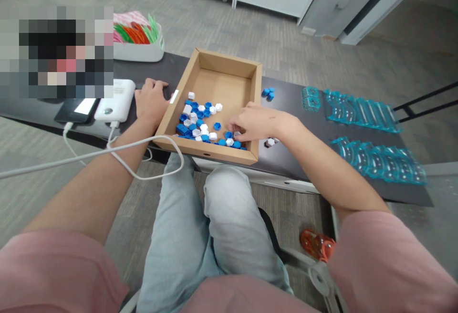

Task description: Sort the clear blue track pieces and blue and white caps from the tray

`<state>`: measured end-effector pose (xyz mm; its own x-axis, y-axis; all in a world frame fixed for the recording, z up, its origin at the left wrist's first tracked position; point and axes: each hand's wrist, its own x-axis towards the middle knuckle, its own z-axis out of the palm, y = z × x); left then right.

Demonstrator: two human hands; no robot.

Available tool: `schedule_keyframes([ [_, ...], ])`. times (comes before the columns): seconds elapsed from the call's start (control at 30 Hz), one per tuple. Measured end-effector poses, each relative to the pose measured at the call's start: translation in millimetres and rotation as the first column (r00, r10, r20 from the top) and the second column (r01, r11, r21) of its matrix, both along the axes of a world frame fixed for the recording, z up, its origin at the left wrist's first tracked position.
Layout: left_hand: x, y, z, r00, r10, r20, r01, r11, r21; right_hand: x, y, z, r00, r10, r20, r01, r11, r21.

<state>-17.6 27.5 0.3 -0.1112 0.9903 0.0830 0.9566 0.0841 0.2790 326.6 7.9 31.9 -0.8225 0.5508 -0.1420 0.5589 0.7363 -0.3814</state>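
Observation:
A cardboard tray box (229, 67) holds a heap of small blue and white hexagonal pieces (196, 119) along its near side. My right hand (252, 121) reaches over the right wall, fingers bent down. Its thumb and fingertips close around a white hexagonal piece (236, 134), partly hidden by them. At the box's left wall, my left hand (152, 100) lies on the dark table with fingers apart and loosely bent, holding nothing. Several blue pieces (268, 93) stand grouped right of the box. White pieces (271, 142) lie partly hidden under my right forearm.
Teal transparent plastic parts stand in a far row (363, 111) and a near row (379, 160) at right, beside a small teal stack (310, 99). A white power bank (116, 100) with cables, a phone (77, 110) and a white basket (143, 53) are at left. A blurred-out person is beyond.

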Motion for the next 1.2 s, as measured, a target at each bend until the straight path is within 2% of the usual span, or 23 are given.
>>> schedule_keyframes([
  [0.1,-2,2,-3.2,1.0,0.0,0.011,0.0,1.0,0.022,-1,8,5.2,1.0,0.01,-0.005,-0.01,0.999,-0.042],
  [0.2,-4,3,-5.0,1.0,0.001,0.008,-0.001,1.0,0.024,13,8,25.5,0.991,-0.011,-0.136,0.001,0.997,-0.074],
  [0.3,-3,3,-3.6,1.0,-0.006,0.002,0.006,1.0,0.008,49,4,36.6,0.913,-0.164,-0.375,0.173,0.985,-0.009],
  [0.37,-2,2,-1.8,1.0,-0.007,-0.002,0.007,1.0,-0.002,83,2,26.7,0.795,-0.309,-0.522,0.371,0.928,0.015],
  [0.47,-1,2,0.3,1.0,-0.002,-0.01,0.002,1.0,-0.01,133,-2,-10.2,0.582,-0.503,-0.639,0.612,0.788,-0.063],
  [0.53,0,2,0.9,1.0,-0.003,-0.017,0.003,1.0,-0.009,157,-5,-37.1,0.486,-0.58,-0.654,0.685,0.717,-0.127],
  [0.57,1,2,1.0,1.0,-0.002,-0.02,0.002,1.0,-0.009,165,-7,-48.0,0.467,-0.602,-0.648,0.696,0.702,-0.151],
  [0.67,0,3,1.4,1.0,0.01,-0.026,-0.01,1.0,-0.017,175,-13,-65.5,0.516,-0.628,-0.582,0.656,0.727,-0.203],
  [0.77,-1,4,2.1,0.999,0.021,-0.029,-0.022,0.999,-0.03,173,-15,-66.5,0.583,-0.624,-0.521,0.602,0.762,-0.239],
  [0.83,-2,5,2.4,0.999,0.023,-0.034,-0.024,0.999,-0.034,170,-13,-66.1,0.569,-0.619,-0.541,0.6,0.763,-0.242],
  [0.9,-2,5,2.5,0.999,0.026,-0.04,-0.027,0.999,-0.039,166,-9,-68.6,0.537,-0.612,-0.58,0.609,0.758,-0.235],
  [0.97,-2,5,2.6,0.999,0.03,-0.041,-0.032,0.998,-0.045,163,-6,-74.0,0.538,-0.598,-0.595,0.607,0.764,-0.22],
  [1.1,0,4,4.1,0.999,0.04,-0.032,-0.041,0.998,-0.045,152,-2,-84.0,0.582,-0.558,-0.591,0.606,0.783,-0.141],
  [1.2,2,3,6.7,0.999,0.041,-0.024,-0.042,0.998,-0.047,140,-3,-84.0,0.643,-0.501,-0.579,0.552,0.828,-0.102],
])
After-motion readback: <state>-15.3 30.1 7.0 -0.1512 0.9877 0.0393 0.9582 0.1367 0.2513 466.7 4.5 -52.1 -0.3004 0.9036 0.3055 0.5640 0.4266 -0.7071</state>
